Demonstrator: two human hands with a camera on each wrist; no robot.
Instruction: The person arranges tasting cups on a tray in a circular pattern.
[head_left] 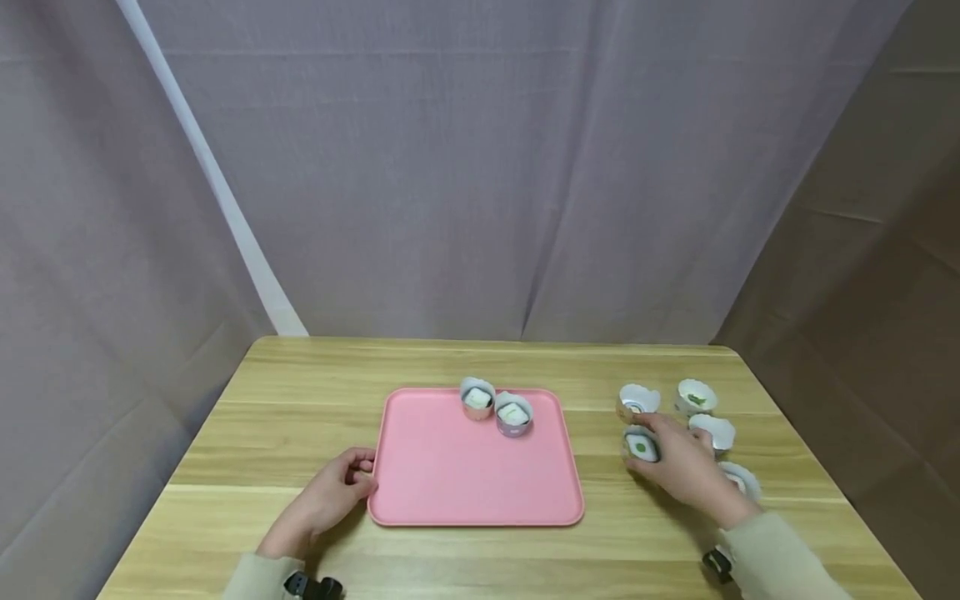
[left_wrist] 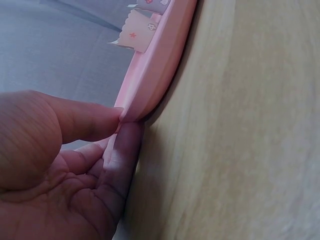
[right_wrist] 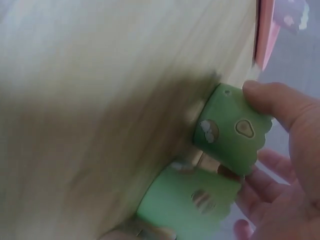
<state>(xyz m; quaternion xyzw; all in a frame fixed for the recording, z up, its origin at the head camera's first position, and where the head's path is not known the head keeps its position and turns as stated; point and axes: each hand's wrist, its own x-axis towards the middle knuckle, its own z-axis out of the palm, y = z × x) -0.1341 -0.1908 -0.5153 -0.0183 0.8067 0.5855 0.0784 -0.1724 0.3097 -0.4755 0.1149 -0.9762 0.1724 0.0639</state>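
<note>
At the left edge of a pink tray (head_left: 472, 479), my left hand (head_left: 330, 496) pinches the rim; the left wrist view shows the thumb (left_wrist: 92, 120) at the rim and a fingertip just under it. My right hand (head_left: 675, 462) holds a small green paper cup (right_wrist: 232, 130) with a scalloped edge, thumb on one side and fingers on the other. In the head view this cup (head_left: 642, 446) has something white with a green spot inside. On the tray's far side stand an orange-pink cup (head_left: 477, 400) and a purple-grey cup (head_left: 513, 417), both with white pieces in them.
Around my right hand stand several more paper cups, among them a white-lined cup (head_left: 639, 400), a cup with green bits (head_left: 696, 397) and one by the wrist (head_left: 741, 480). Another green cup (right_wrist: 187, 200) is beside the held one. Grey curtains (head_left: 450, 192) hang behind the wooden table (head_left: 360, 367).
</note>
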